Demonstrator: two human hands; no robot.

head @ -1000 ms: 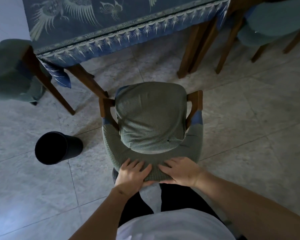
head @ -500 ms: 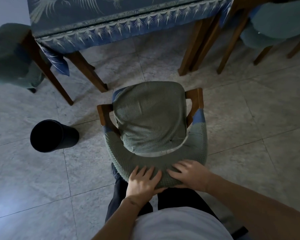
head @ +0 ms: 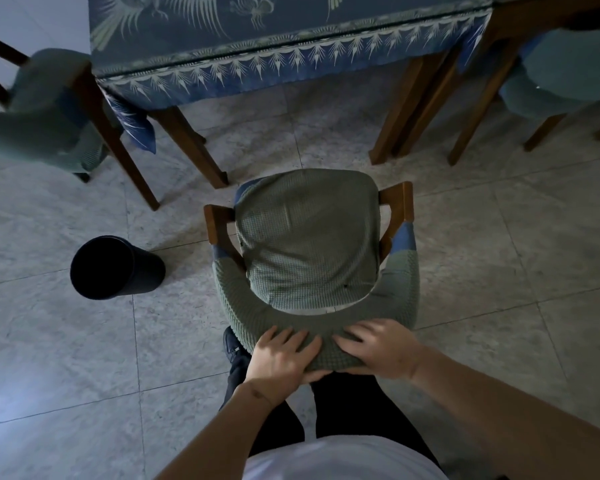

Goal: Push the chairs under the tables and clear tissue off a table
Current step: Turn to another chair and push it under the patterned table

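Two hands, left hand [head: 284,355] and right hand [head: 378,346], clasped the chair [head: 309,237] back rail mid-span, fingers spread over the top, probably to push straight. Chair stood on the floor near the counter [head: 291,60], not yet under.

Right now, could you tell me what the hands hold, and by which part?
The left hand and right hand grip the chair by the top rim of its backrest.

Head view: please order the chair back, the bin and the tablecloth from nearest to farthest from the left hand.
1. The chair back: gripped by the left hand itself.
2. The bin: on the floor, to the left.
3. The tablecloth: ahead, at the top of the view.
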